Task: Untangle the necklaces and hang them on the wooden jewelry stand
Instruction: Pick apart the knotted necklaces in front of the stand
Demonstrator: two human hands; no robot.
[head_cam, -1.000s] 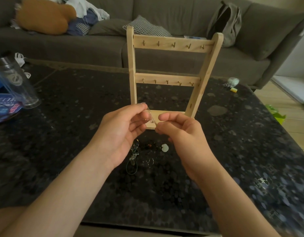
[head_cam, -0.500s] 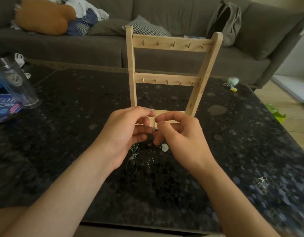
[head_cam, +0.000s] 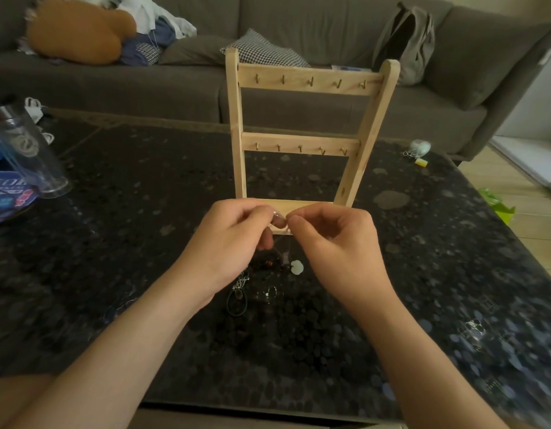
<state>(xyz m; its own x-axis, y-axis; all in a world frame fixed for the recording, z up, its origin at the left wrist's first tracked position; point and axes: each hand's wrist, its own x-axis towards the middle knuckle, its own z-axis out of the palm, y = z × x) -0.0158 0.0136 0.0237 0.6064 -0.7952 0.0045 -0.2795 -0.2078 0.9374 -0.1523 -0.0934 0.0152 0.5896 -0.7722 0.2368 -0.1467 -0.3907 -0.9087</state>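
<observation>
Head view: left hand (head_cam: 227, 243) and right hand (head_cam: 339, 246) pinch one fine chain (head_cam: 276, 217) above the necklace tangle (head_cam: 262, 283).

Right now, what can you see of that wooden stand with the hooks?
The pale wooden jewelry stand stands upright on the dark speckled table. Two posts, the right one leaning, join two crossbars and a flat base. Each bar carries five small brass-coloured hooks, all bare.
</observation>
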